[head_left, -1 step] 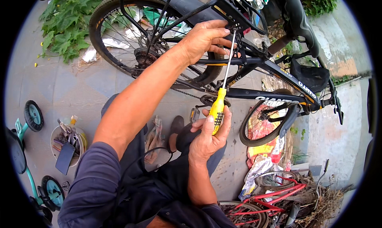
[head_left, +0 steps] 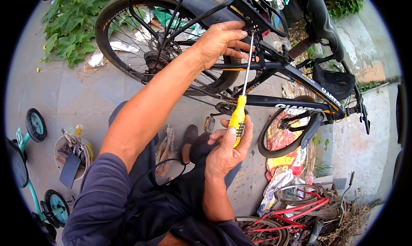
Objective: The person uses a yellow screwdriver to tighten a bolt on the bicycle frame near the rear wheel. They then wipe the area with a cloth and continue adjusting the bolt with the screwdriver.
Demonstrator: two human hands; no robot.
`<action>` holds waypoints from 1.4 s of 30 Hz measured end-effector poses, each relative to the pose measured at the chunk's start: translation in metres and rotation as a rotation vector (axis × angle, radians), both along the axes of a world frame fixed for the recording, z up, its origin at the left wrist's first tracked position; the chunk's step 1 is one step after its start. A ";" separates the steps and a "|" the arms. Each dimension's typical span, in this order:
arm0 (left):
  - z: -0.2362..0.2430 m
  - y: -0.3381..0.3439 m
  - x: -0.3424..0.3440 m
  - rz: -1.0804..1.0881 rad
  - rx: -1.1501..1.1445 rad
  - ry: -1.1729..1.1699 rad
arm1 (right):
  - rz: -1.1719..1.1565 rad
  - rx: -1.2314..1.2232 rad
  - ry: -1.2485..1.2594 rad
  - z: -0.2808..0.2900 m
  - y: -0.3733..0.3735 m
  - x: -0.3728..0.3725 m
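Note:
My right hand (head_left: 226, 153) is closed round the yellow handle of a screwdriver (head_left: 238, 119). The screwdriver's thin metal shank slants up to a fastening point beneath the black rear rack (head_left: 253, 15) of a bicycle (head_left: 274, 66). Beside the tip, my left hand (head_left: 216, 42) grips the rack's front bracket (head_left: 253, 30), its fingers bent around there. Its fingertips partly cover what they press on, and the fastener itself is too small to make out. The black bicycle stands across in front of me, with its rear wheel (head_left: 128, 66) at left and saddle (head_left: 324, 27) at upper right.
A bucket of tools (head_left: 88, 153) with a dark phone-like slab (head_left: 70, 171) stands at left, near a teal-wheeled small cycle (head_left: 36, 125). A red bicycle (head_left: 296, 214) lies lower right among dry twigs. Plastic bags (head_left: 279, 184) and green leaves (head_left: 71, 36) border the paving.
The screwdriver handle has turned slightly and shifted a little to the right. My right thumb and fingers have rolled with it. My left hand stays in place.

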State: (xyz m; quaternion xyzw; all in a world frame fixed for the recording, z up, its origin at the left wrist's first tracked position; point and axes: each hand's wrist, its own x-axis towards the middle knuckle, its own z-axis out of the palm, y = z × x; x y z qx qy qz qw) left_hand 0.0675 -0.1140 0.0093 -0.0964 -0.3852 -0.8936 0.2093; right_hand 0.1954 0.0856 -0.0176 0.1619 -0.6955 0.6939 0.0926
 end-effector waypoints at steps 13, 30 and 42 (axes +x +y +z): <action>0.003 0.004 0.004 -0.041 0.038 -0.010 | -0.090 -0.144 0.051 0.041 -0.004 0.003; 0.003 0.005 0.008 -0.023 -0.027 0.022 | -0.214 0.605 0.650 0.059 0.010 -0.003; 0.001 0.007 0.004 -0.038 -0.015 0.025 | -0.279 0.565 0.501 0.064 0.006 -0.002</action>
